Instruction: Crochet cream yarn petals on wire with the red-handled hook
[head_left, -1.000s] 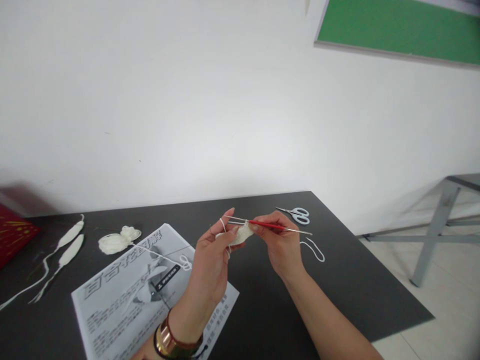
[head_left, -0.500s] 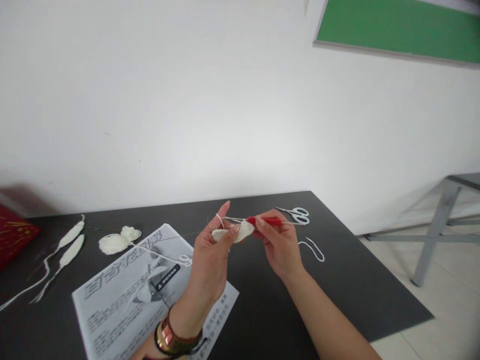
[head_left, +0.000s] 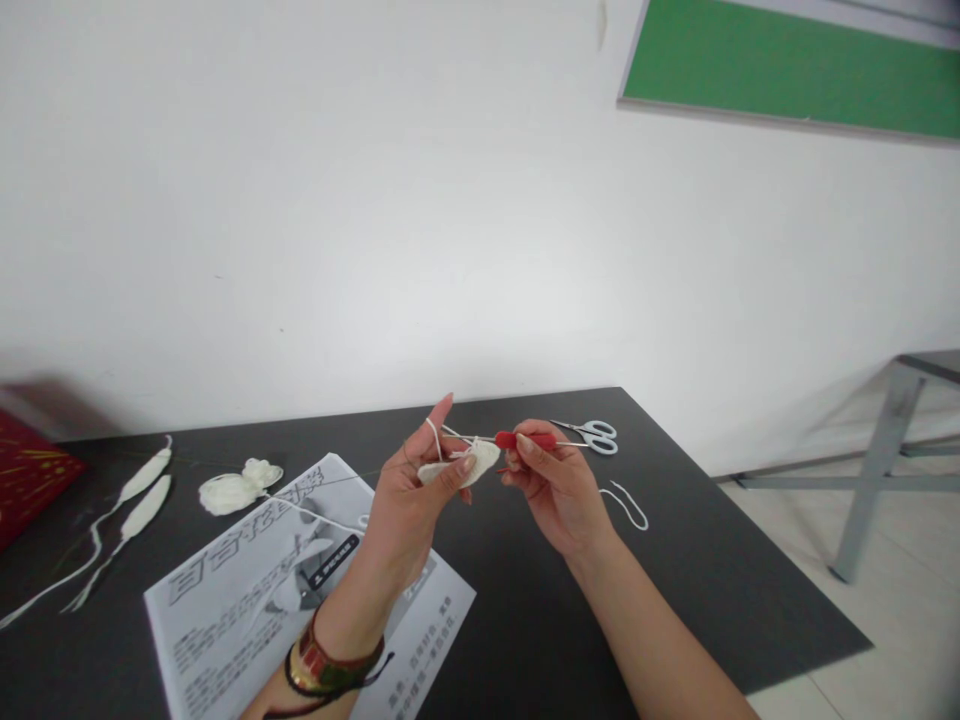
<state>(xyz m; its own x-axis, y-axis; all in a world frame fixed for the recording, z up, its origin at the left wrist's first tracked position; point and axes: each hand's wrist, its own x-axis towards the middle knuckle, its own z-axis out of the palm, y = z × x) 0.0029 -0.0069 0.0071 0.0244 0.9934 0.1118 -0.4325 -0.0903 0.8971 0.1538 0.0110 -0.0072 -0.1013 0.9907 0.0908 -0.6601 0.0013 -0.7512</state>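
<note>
My left hand [head_left: 409,495] pinches a small cream crocheted piece [head_left: 465,464] between thumb and fingers, with white yarn looped over the raised forefinger. My right hand [head_left: 559,490] grips a red-handled crochet hook [head_left: 527,440], its metal tip pointing left into the piece. Both hands hover above the dark table [head_left: 675,590]. The yarn strand trails down to the left toward a small cream yarn bundle [head_left: 232,488].
A printed instruction sheet [head_left: 247,590] lies under my left forearm. Two cream crocheted petals [head_left: 142,495] lie at the left, a red object [head_left: 26,475] at the far left edge. White-handled scissors [head_left: 596,435] and a loose yarn scrap [head_left: 626,503] lie behind my right hand. A grey table leg [head_left: 870,480] stands right.
My right hand has slid along the hook toward the piece, so less of the red handle shows. Both hands sit slightly higher, and the left forefinger is raised further.
</note>
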